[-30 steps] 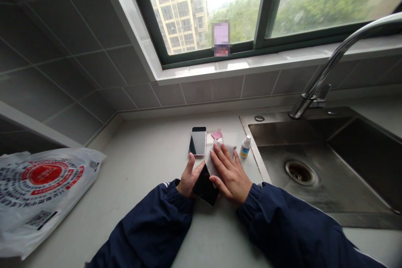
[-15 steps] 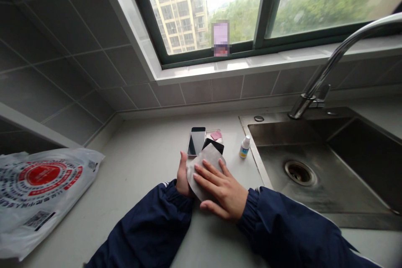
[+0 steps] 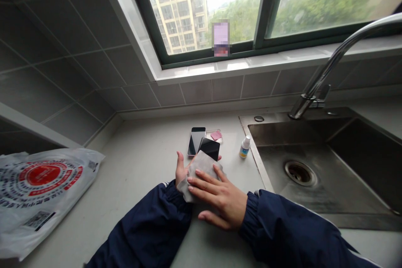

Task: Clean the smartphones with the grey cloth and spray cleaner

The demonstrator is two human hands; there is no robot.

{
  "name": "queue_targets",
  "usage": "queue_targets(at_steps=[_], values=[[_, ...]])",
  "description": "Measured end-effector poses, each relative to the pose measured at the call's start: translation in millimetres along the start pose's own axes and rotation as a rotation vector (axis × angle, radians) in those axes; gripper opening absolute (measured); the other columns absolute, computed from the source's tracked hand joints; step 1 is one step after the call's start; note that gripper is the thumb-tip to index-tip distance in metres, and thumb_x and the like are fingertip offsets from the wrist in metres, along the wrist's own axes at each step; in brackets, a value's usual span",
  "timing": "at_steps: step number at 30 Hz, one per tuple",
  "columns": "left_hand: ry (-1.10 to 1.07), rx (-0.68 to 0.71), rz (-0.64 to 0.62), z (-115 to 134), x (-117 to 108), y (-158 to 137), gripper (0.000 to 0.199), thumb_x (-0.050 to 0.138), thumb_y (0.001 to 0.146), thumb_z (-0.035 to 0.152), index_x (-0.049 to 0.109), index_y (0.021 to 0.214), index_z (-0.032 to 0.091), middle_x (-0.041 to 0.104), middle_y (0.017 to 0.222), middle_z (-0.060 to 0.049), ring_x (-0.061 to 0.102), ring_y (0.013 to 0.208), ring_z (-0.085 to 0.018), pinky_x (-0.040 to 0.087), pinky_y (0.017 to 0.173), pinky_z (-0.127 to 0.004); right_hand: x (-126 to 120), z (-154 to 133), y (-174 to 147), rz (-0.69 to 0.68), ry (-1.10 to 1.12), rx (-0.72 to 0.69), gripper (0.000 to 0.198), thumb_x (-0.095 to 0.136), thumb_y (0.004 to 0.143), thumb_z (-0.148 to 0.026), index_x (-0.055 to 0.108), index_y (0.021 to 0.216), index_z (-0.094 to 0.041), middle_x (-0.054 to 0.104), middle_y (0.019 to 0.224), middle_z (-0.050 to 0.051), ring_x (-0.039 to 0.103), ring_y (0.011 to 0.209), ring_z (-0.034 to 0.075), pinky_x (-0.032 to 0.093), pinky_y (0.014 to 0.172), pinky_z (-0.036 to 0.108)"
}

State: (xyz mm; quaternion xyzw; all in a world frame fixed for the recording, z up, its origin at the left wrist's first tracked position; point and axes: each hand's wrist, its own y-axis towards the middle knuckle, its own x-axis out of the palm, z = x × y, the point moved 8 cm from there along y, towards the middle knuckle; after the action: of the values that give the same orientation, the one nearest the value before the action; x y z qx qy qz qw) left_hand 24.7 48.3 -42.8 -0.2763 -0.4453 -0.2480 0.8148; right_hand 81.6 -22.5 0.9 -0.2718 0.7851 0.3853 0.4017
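From below, my left hand holds a black phone, its thumb sticking up at the left and fingertips just showing past the right edge. A grey cleaning cloth covers the phone's near part. My right hand lies flat on the cloth, fingers stretched out and slightly apart. Just beyond, a second phone with a white edge lies on the counter. Beside it is a clear case with a small pink piece on it. A small white spray bottle stands to the right.
On the right is a steel sink with a curved faucet. A printed white plastic bag lies on the counter at the left. Behind the counter run a tiled wall and a window.
My right hand and the cloth have slid toward me and a little left, uncovering more of the black phone. The other items on the counter have stayed put.
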Motion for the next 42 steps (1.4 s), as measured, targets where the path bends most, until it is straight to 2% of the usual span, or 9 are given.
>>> queue_targets(at_steps=[4,13,16,19,23,26,31,37,42], values=[[0.007,0.029,0.027,1.1,-1.3,0.0,0.114,0.028,0.075,0.092,0.051,0.14,0.002,0.056,0.139,-0.024,0.055,0.127,-0.04,0.032,0.114,-0.047,-1.6,-1.3,0.2,0.007,-0.001,-0.019,0.058,0.039,0.102,-0.049,0.039,0.151,-0.017,0.041,0.156,0.008,0.019,0.152,0.025,-0.009,0.122,0.054],[-0.067,-0.043,-0.044,-6.7,7.5,0.4,0.126,0.027,0.072,0.094,0.03,0.151,-0.004,0.051,0.142,-0.03,0.049,0.134,-0.039,0.021,0.12,-0.048,-9.6,4.6,1.1,0.09,-0.079,0.031,0.053,0.04,0.103,-0.044,0.042,0.149,-0.017,0.046,0.153,0.01,0.025,0.15,0.025,-0.001,0.123,0.055],[-0.087,-0.073,-0.085,-11.2,11.0,-1.9,0.125,0.028,0.074,0.093,0.033,0.148,-0.007,0.054,0.139,-0.03,0.044,0.138,-0.038,0.021,0.121,-0.045,-12.6,7.1,0.9,0.093,-0.111,0.058,0.052,0.042,0.103,-0.041,0.041,0.15,-0.018,0.044,0.155,0.008,0.023,0.151,0.024,-0.001,0.124,0.053],[-0.092,-0.056,-0.022,-12.8,6.9,-3.3,0.117,0.031,0.078,0.09,0.042,0.142,-0.008,0.059,0.132,-0.029,0.047,0.136,-0.037,0.024,0.12,-0.044,-15.2,10.9,0.3,0.104,-0.15,0.085,0.051,0.042,0.103,-0.039,0.04,0.15,-0.018,0.04,0.157,0.007,0.021,0.152,0.024,-0.002,0.124,0.053],[-0.063,0.089,0.078,-4.7,-2.6,-1.6,0.095,0.027,0.09,0.077,0.052,0.136,-0.002,0.066,0.123,-0.025,0.054,0.129,-0.035,0.028,0.118,-0.046,-16.8,19.2,-0.4,0.127,-0.202,0.115,0.053,0.044,0.102,-0.036,0.038,0.151,-0.017,0.038,0.158,0.009,0.02,0.152,0.026,0.001,0.123,0.056],[-0.033,0.131,-0.021,-2.4,4.1,0.7,0.087,0.025,0.093,0.073,0.045,0.146,0.007,0.062,0.132,-0.021,0.051,0.133,-0.033,0.028,0.118,-0.046,-19.7,27.6,-1.7,0.17,-0.236,0.161,0.055,0.044,0.101,-0.034,0.035,0.153,-0.018,0.036,0.158,0.009,0.021,0.151,0.027,0.004,0.123,0.057],[0.055,0.056,-0.208,-8.9,20.6,-1.9,0.09,0.029,0.088,0.078,0.029,0.156,0.019,0.049,0.149,-0.015,0.038,0.143,-0.032,0.024,0.119,-0.045,-25.3,38.4,-4.7,0.217,-0.275,0.251,0.057,0.042,0.102,-0.034,0.031,0.155,-0.019,0.031,0.16,0.01,0.02,0.152,0.028,0.007,0.122,0.057],[0.157,0.1,-0.23,-7.5,28.8,-4.4,0.081,0.036,0.092,0.071,0.031,0.156,0.021,0.044,0.154,-0.012,0.032,0.146,-0.033,0.024,0.119,-0.044,-32.4,42.4,-7.4,0.269,-0.314,0.29,0.057,0.041,0.102,-0.035,0.03,0.156,-0.018,0.027,0.162,0.009,0.016,0.153,0.028,0.004,0.122,0.057],[0.238,0.14,-0.224,-9.0,24.1,-4.5,0.076,0.048,0.09,0.066,0.042,0.15,0.021,0.046,0.152,-0.012,0.033,0.146,-0.033,0.026,0.118,-0.043,-37.4,45.3,-7.7,0.302,-0.312,0.317,0.059,0.041,0.102,-0.034,0.026,0.157,-0.017,0.027,0.162,0.011,0.016,0.152,0.03,0.011,0.121,0.057]])
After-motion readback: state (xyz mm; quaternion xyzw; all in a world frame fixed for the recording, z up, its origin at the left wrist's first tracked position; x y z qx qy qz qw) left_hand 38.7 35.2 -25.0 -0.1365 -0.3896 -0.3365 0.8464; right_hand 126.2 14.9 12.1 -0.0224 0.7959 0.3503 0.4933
